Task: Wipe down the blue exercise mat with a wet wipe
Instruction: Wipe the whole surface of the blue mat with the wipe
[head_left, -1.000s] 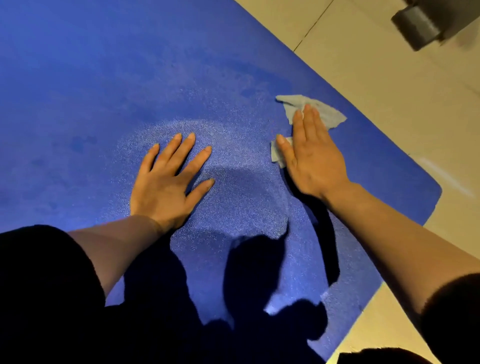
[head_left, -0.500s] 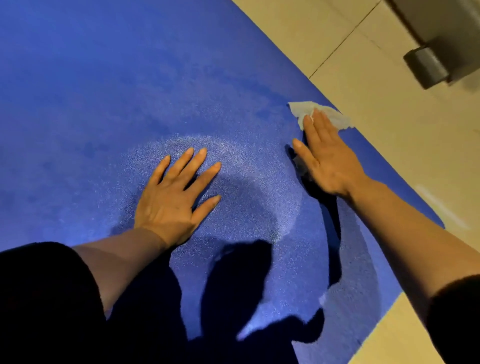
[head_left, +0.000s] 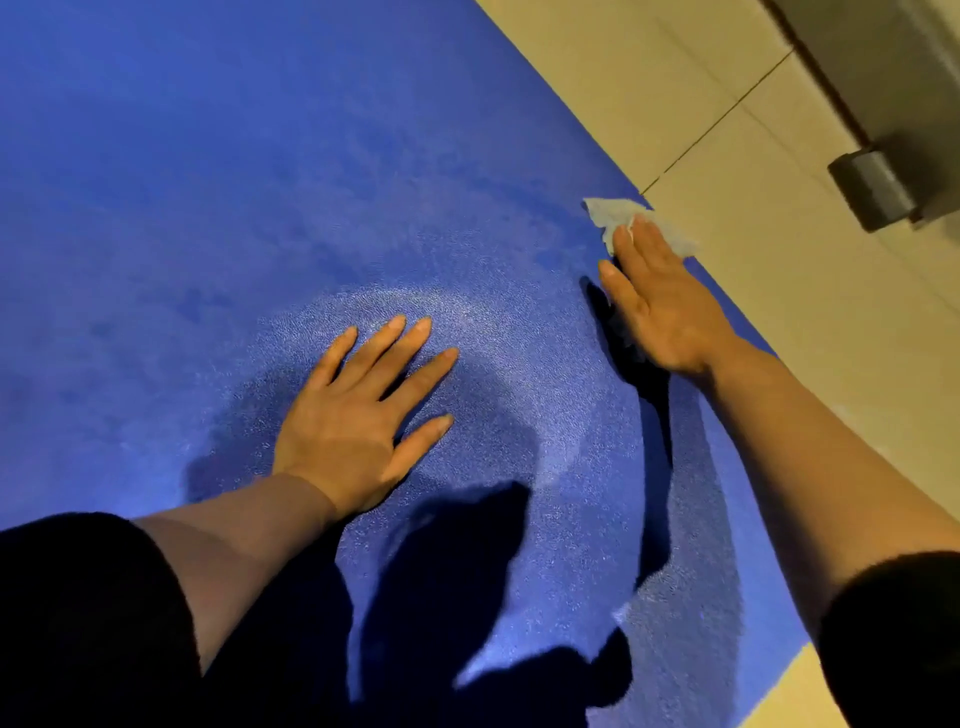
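Beige tiled floor (head_left: 753, 291) ran along the right, with a grey metal fitting (head_left: 878, 189) at the upper right. The blue exercise mat (head_left: 260, 182) lay flat on that floor and filled most of the head view.

Our right hand (head_left: 660, 306) lay flat, fingers straight and together, pressing the wet wipe (head_left: 610, 215) down at the mat's right edge. The wipe stuck out past the fingertips, and its far corner seemed to overhang onto the tile. There was no curl and no pinch: the grip was an open palm on top of the wipe.

Our left hand (head_left: 353, 410) was spread flat on the mat with fingers splayed, holding nothing, likely bracing.

Handling, as we judged it: the wipe was thin, limp and damp, and would bunch or fold under drag, so flat-palm pressure beat a pinch. The mat looked soft, textured and grippy, so it should stay put. If it crept, pressing near the edge would hold it.

No containers were in view, and no wipe packet either.

A patchy sheen showed on the mat near both hands, possibly moisture or just light.
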